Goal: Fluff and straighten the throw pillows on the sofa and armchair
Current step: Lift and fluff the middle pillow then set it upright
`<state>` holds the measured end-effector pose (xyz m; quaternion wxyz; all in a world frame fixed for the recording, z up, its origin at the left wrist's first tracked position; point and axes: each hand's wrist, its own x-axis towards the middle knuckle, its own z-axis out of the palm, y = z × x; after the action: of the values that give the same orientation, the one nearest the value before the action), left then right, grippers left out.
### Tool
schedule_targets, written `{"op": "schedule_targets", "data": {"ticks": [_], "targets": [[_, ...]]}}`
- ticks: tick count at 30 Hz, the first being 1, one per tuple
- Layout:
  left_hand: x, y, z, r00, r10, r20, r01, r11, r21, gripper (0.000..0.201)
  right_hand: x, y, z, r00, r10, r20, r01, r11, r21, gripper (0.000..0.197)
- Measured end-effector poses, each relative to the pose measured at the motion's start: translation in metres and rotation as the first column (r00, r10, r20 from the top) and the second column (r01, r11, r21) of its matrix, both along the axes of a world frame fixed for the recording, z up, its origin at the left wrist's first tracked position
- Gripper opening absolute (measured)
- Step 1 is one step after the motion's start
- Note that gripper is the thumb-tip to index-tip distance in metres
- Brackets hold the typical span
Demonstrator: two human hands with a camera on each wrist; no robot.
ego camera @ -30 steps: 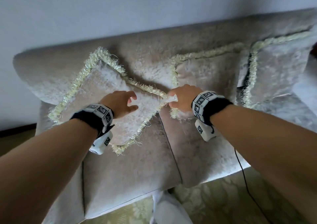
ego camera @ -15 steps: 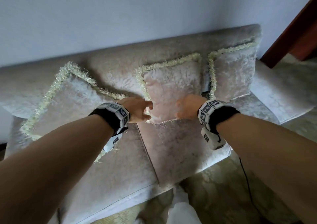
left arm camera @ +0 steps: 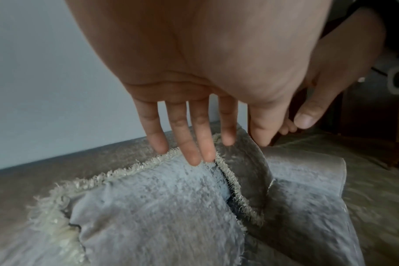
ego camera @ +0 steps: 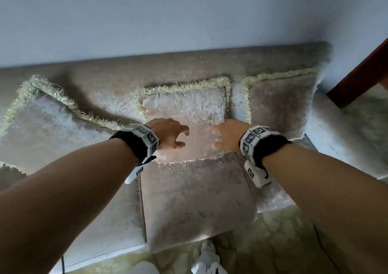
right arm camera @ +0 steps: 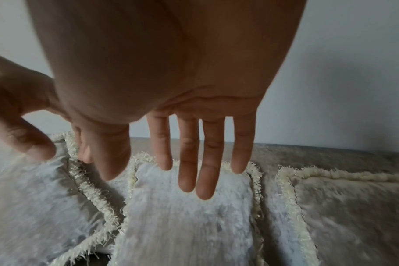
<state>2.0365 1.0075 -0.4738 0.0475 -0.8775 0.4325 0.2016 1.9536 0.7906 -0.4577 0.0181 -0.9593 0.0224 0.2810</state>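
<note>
Three beige plush throw pillows with cream fringe lean on the sofa back [ego camera: 168,64]. The left pillow [ego camera: 48,127] stands tilted on a corner. The middle pillow [ego camera: 189,108] and the right pillow [ego camera: 281,106] stand upright side by side. My left hand [ego camera: 168,135] and right hand [ego camera: 225,135] are both in front of the middle pillow's lower half, palms toward it, holding nothing. In the wrist views the left hand [left arm camera: 194,126] and right hand [right arm camera: 194,153] show straight, spread fingers over the middle pillow [left arm camera: 148,207] [right arm camera: 182,225]. Contact cannot be told.
The sofa's seat cushion [ego camera: 195,200] lies below the pillows, and its right armrest [ego camera: 344,139] is beside the right pillow. Dark wooden furniture [ego camera: 361,72] stands at the far right. Patterned carpet [ego camera: 279,242] and a black cable [ego camera: 321,244] lie in front.
Both hands have left the tilted left pillow and moved right to the middle pillow. The right hand let go of the fringed corner it pinched and both hands have opened.
</note>
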Motion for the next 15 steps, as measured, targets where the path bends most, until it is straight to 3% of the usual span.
{"op": "schedule_targets", "data": {"ticks": [5, 9, 12, 15], "targets": [[0.018, -0.016, -0.026, 0.992, 0.083, -0.095, -0.083, 0.997, 0.006, 0.047, 0.029, -0.04, -0.021, 1.0, 0.016, -0.008, -0.015, 0.996, 0.087, 0.063], [0.052, -0.012, -0.068, 0.969, 0.224, -0.108, -0.236, 0.964, -0.12, 0.056, 0.058, -0.052, -0.064, 1.0, -0.013, 0.023, 0.009, 0.986, 0.164, 0.066], [0.08, -0.011, -0.12, 0.925, 0.354, -0.136, -0.378, 0.885, -0.27, 0.066, 0.078, -0.066, -0.107, 0.987, -0.095, 0.133, 0.062, 0.971, 0.23, 0.068], [0.105, -0.012, -0.18, 0.84, 0.52, -0.153, -0.531, 0.73, -0.431, 0.073, 0.105, -0.087, -0.162, 0.935, -0.249, 0.252, 0.148, 0.921, 0.359, 0.076]]}}
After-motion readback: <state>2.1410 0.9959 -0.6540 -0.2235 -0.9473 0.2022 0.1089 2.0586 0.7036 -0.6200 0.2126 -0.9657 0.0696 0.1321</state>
